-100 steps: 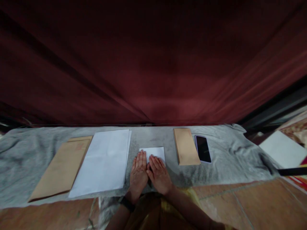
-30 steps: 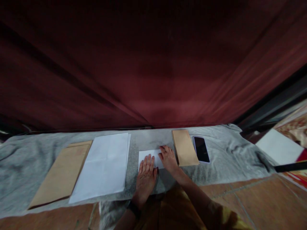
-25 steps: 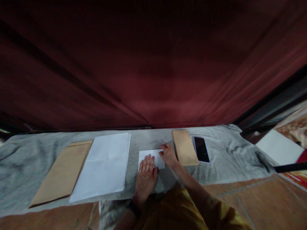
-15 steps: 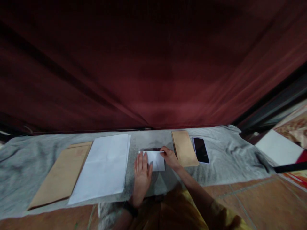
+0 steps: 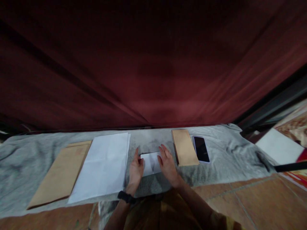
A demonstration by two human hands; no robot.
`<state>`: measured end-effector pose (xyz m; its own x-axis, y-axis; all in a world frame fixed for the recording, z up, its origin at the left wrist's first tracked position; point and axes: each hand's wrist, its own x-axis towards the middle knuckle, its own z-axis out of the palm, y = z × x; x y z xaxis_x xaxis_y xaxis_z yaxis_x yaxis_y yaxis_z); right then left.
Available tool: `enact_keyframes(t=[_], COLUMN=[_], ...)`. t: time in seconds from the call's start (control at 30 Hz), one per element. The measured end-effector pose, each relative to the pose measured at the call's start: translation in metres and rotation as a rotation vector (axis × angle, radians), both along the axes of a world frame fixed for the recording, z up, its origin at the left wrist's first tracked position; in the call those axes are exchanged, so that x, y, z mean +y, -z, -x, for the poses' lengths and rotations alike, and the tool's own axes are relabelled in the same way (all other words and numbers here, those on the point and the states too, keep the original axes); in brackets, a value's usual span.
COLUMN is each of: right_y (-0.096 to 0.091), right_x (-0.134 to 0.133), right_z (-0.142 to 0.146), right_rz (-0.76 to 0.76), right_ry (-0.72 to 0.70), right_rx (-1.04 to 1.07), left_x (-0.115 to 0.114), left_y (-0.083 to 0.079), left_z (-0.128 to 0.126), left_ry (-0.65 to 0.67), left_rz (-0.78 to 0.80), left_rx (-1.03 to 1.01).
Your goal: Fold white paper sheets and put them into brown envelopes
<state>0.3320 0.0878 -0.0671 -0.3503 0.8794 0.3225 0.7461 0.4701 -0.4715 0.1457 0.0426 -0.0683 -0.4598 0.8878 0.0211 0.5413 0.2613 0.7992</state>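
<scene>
Hands [image 5: 136, 172] touching opposite sides of small white paper [image 5: 150, 164]

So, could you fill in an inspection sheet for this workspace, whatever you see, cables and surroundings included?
Surface: gray cloth, wrinkled toward both ends.
Work things: small white paper in the middle; large white sheets and large brown papers left of it; smaller brown papers right of it.
Clutter: phone, screen dark.
Fingers: left hand and right hand at opposite ends of the small white paper; grip unclear.
Cables: nothing clearly seen.
Surroundings: red curtain beyond the cloth, tiled floor nearer.
</scene>
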Motion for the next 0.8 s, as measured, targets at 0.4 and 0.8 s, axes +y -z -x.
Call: enact_keyframes(t=[0.4, 0.8], right_y=[0.021, 0.015], right_x=[-0.049, -0.04], right_z=[0.008, 0.001], right_rz=[-0.068, -0.026], right_ry=[0.015, -0.116], right_rx=[-0.177, -0.171], left_x=[0.004, -0.054], left_y=[0.0, 0.01], left_z=[-0.008, -0.05], left_ry=[-0.019, 0.329], left_rz=[0.061, -0.178], left_rx=[0.194, 0.633])
